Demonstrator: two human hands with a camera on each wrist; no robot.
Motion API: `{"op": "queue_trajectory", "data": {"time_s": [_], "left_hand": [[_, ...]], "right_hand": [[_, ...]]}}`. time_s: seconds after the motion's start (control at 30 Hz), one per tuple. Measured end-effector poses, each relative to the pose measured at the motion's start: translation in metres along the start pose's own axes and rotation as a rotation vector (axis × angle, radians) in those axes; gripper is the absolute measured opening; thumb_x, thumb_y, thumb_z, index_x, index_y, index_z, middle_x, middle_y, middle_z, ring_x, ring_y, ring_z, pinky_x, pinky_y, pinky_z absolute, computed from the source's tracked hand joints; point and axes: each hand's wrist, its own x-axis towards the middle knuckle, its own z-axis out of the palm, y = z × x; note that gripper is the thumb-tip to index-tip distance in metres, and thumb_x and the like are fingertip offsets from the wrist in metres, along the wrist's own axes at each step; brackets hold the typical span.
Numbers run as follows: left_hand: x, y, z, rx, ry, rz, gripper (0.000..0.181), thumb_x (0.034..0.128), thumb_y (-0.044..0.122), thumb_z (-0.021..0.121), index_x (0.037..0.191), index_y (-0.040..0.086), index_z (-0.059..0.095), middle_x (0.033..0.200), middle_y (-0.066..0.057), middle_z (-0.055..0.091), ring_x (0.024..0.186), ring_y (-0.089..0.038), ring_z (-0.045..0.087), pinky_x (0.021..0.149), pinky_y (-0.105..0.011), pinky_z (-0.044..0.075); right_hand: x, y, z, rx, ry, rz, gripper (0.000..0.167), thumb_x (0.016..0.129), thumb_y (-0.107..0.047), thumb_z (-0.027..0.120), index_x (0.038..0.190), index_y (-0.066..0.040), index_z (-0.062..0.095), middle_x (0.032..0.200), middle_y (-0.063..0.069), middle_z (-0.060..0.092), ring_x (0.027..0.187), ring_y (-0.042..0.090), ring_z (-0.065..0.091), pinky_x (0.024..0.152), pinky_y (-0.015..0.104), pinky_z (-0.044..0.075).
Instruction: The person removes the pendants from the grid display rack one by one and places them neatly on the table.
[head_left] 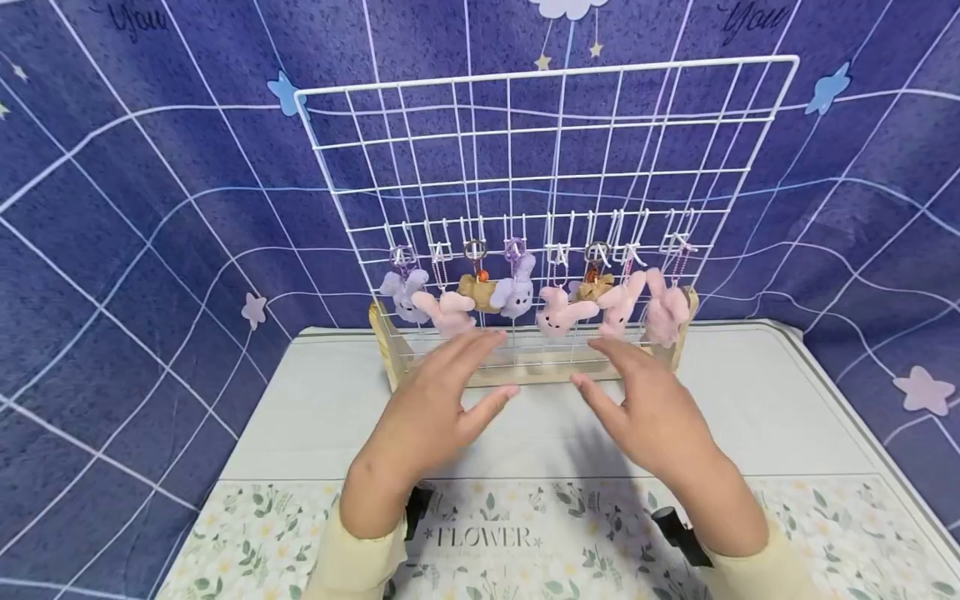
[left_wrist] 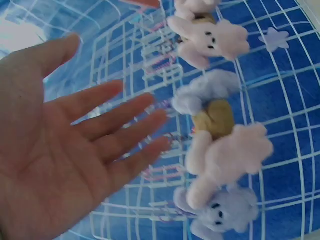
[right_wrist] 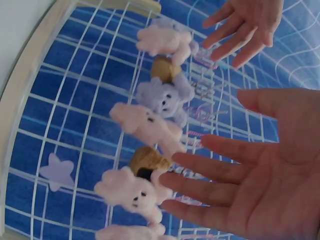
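Note:
Both hands are held apart above the table before a white wire rack (head_left: 558,127) with plush keychains on its hooks. My left hand (head_left: 427,408), fingers extended and holding nothing, is nearest a pink plush (head_left: 448,314) at the rack's left part; its palm faces the left wrist view. My right hand (head_left: 660,412), also empty with fingers extended, is nearest a pink bunny (head_left: 618,308) on the right. Between them hang a purple plush (head_left: 514,296) and another pink bunny (head_left: 562,312). Brown plushes (head_left: 478,292) hang among the others, partly hidden.
The rack stands in a wooden base (head_left: 525,372) at the back of the white table (head_left: 300,417). A floral mat (head_left: 262,533) printed "FLOWER" covers the front. Blue patterned cloth (head_left: 112,250) surrounds the back and sides. Dark straps (head_left: 678,533) are at the wrists.

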Motion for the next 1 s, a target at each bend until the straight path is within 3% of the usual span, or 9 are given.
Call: {"op": "queue_trajectory", "data": {"time_s": [0.1,0.27,0.37,0.53,0.7,0.77,0.93,1.0], "left_hand": [[0.004,-0.012,0.0,-0.014,0.16,0.046,0.045,0.1008,0.033,0.071,0.14,0.012,0.064,0.142,-0.006,0.068,0.136,-0.026,0.063,0.117,-0.046,0.049],[0.01,-0.034,-0.003,-0.035,0.372,0.04,0.026,0.0995,0.023,0.068,0.122,0.009,0.073,0.122,-0.008,0.076,0.115,-0.026,0.072,0.102,-0.044,0.057],[0.014,-0.047,-0.005,-0.045,0.462,0.011,0.021,0.0998,0.02,0.066,0.114,0.008,0.074,0.11,-0.008,0.076,0.102,-0.025,0.072,0.091,-0.04,0.057],[0.02,-0.07,-0.008,-0.126,0.553,-0.075,0.02,0.1009,0.016,0.064,0.115,0.005,0.073,0.104,-0.011,0.074,0.095,-0.025,0.068,0.08,-0.032,0.051],[0.021,-0.093,-0.005,-0.238,0.589,-0.144,0.022,0.1019,0.01,0.064,0.12,0.003,0.073,0.105,-0.014,0.073,0.095,-0.021,0.065,0.079,-0.033,0.05],[0.022,-0.103,-0.002,-0.267,0.651,-0.164,0.021,0.1009,0.007,0.064,0.119,0.003,0.074,0.104,-0.014,0.074,0.092,-0.012,0.063,0.079,-0.027,0.05],[0.027,-0.118,-0.002,-0.321,0.849,-0.223,0.023,0.0985,-0.001,0.061,0.117,-0.005,0.073,0.103,-0.025,0.071,0.089,0.003,0.056,0.081,-0.014,0.046],[0.028,-0.121,-0.002,-0.349,0.891,-0.246,0.026,0.0977,-0.004,0.058,0.119,-0.009,0.07,0.106,-0.03,0.067,0.09,0.003,0.054,0.083,-0.015,0.044]], "right_hand": [[0.005,0.006,-0.001,0.069,0.128,0.001,0.045,0.106,-0.04,0.063,0.138,-0.008,0.064,0.137,0.015,0.07,0.134,0.04,0.062,0.11,0.062,0.048],[0.016,0.02,-0.003,0.163,0.371,-0.04,0.023,0.099,-0.018,0.07,0.118,-0.005,0.072,0.118,0.015,0.076,0.113,0.036,0.068,0.099,0.051,0.051],[0.023,0.03,-0.005,0.197,0.504,-0.065,0.018,0.095,-0.01,0.071,0.11,-0.001,0.073,0.11,0.018,0.076,0.101,0.033,0.064,0.091,0.035,0.047],[0.036,0.05,-0.014,0.248,0.65,-0.042,0.017,0.094,-0.005,0.07,0.108,0.004,0.073,0.106,0.021,0.074,0.101,0.017,0.059,0.089,0.013,0.04],[0.043,0.068,-0.018,0.283,0.702,0.053,0.019,0.096,-0.007,0.068,0.11,0.005,0.072,0.107,0.022,0.068,0.099,-0.009,0.048,0.088,0.014,0.041],[0.045,0.074,-0.017,0.3,0.694,0.083,0.022,0.097,-0.008,0.068,0.115,0.005,0.07,0.107,0.01,0.066,0.1,-0.009,0.049,0.087,0.014,0.043],[0.052,0.081,-0.01,0.352,0.621,0.161,0.037,0.099,-0.013,0.069,0.132,0.001,0.062,0.119,0.001,0.057,0.107,-0.002,0.049,0.088,0.014,0.044],[0.053,0.083,-0.007,0.364,0.584,0.191,0.043,0.099,-0.016,0.07,0.139,-0.002,0.06,0.126,0.009,0.055,0.109,-0.001,0.049,0.089,0.014,0.043]]}}
